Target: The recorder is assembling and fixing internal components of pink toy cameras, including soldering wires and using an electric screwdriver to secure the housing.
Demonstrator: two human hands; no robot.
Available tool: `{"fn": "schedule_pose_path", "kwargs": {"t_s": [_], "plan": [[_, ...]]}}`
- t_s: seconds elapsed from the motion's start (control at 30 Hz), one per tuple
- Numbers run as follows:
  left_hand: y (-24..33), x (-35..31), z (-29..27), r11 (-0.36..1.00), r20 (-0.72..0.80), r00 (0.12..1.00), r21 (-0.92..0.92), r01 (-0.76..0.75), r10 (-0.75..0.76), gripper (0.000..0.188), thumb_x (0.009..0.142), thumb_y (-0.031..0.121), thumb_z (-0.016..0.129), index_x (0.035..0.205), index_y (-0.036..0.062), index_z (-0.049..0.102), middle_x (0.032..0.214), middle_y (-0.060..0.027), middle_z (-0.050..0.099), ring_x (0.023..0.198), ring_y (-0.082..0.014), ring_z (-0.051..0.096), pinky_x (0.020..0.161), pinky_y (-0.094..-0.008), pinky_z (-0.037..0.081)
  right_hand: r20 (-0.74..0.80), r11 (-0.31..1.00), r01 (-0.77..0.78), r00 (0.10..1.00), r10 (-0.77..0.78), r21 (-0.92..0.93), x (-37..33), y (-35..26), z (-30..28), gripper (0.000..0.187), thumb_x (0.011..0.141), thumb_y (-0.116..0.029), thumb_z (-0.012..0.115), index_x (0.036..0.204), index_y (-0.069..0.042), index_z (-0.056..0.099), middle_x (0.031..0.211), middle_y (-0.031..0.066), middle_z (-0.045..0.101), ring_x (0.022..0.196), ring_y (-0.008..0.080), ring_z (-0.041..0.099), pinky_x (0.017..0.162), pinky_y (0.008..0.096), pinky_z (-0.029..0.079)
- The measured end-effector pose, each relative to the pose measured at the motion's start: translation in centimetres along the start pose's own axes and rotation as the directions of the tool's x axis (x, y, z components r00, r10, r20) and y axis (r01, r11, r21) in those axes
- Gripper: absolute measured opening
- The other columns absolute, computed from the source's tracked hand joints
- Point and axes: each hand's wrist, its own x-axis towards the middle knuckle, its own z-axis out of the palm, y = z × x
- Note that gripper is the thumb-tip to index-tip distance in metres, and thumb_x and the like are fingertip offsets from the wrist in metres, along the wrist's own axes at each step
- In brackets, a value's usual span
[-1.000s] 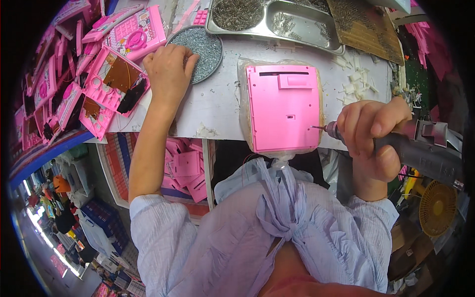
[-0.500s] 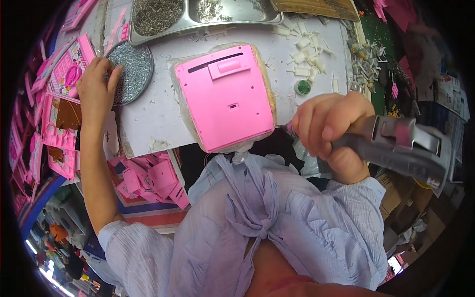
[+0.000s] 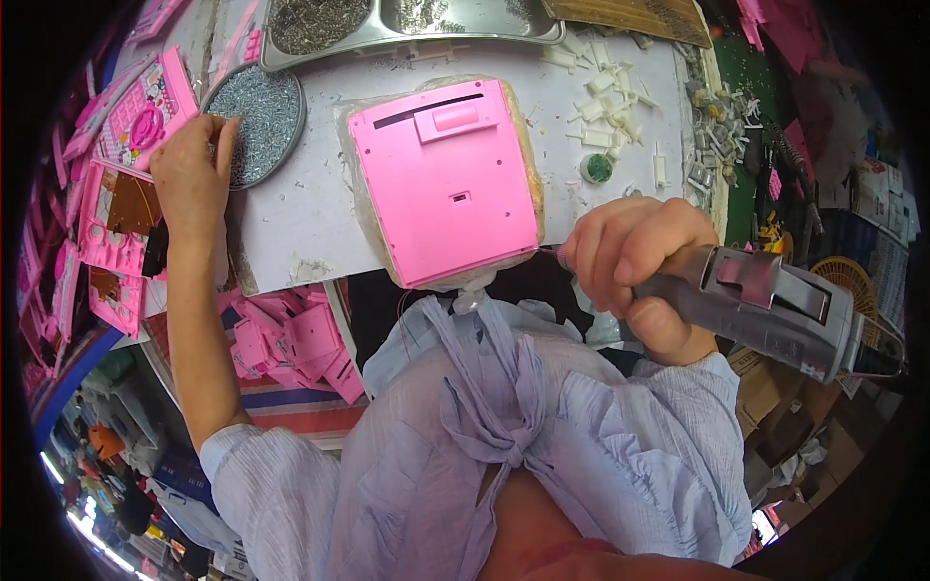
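Note:
In my right hand (image 3: pixel 644 271) is a grey powered screwdriver (image 3: pixel 765 310), its fingers wrapped around the front of the body. The bit end points left, close to the lower right corner of a pink plastic case (image 3: pixel 446 218). That case lies flat, screw holes and a slot facing up, on a pad wrapped in clear film (image 3: pixel 533 165). My left hand (image 3: pixel 194 169) is at the near left rim of a round dark dish (image 3: pixel 302 121) filled with small silvery screws (image 3: pixel 254 111). Its fingers are bent in toward the thumb; anything between the fingertips is too small to make out.
A metal tray (image 3: pixel 378 46) with springs stands at the back. White plastic parts (image 3: pixel 610 97) and a small round container with green contents (image 3: pixel 596 168) lie to the right. Pink cases (image 3: pixel 145 116) are stacked at left; more pink parts (image 3: pixel 291 334) lie below the table edge.
My left hand has drawn back slightly from the screws toward the dish's rim, with thumb and fingers closer together. The screwdriver's rear end has tilted slightly. The view has shifted a little.

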Motion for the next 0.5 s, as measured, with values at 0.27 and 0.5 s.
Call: {"fn": "schedule_pose_path", "kwargs": {"t_s": [0.27, 0.5], "plan": [[-0.2, 0.3, -0.2, 0.998, 0.132, 0.989, 0.024, 0.059, -0.062, 0.027, 0.099, 0.028, 0.065, 0.084, 0.0056, 0.065, 0.077, -0.0096, 0.065, 0.076, -0.0307, 0.064, 0.075, -0.0431, 0.042, -0.179, 0.99, -0.104, 0.98, 0.086, -0.097, 0.0, -0.3, 1.5, 0.031, 0.09, -0.025, 0.077, 0.102, -0.008, 0.054, 0.069, 0.0013, 0.057, 0.06, 0.0148, 0.056, 0.064, 0.0335, 0.049], [5.7, 0.0, -2.0, 0.918, -0.034, 0.999, -0.394, -0.045, 0.034, 0.012, 0.093, 0.014, 0.066, 0.094, 0.0022, 0.064, 0.087, -0.0136, 0.065, 0.085, -0.0324, 0.065, 0.077, -0.0447, 0.044, -0.075, 0.992, 0.099, 0.992, -0.105, -0.078, -0.2, 1.2, 0.7, 0.025, 0.086, -0.002, 0.074, 0.103, 0.003, 0.056, 0.072, 0.008, 0.058, 0.059, 0.0163, 0.055, 0.055, 0.0311, 0.045]]}}
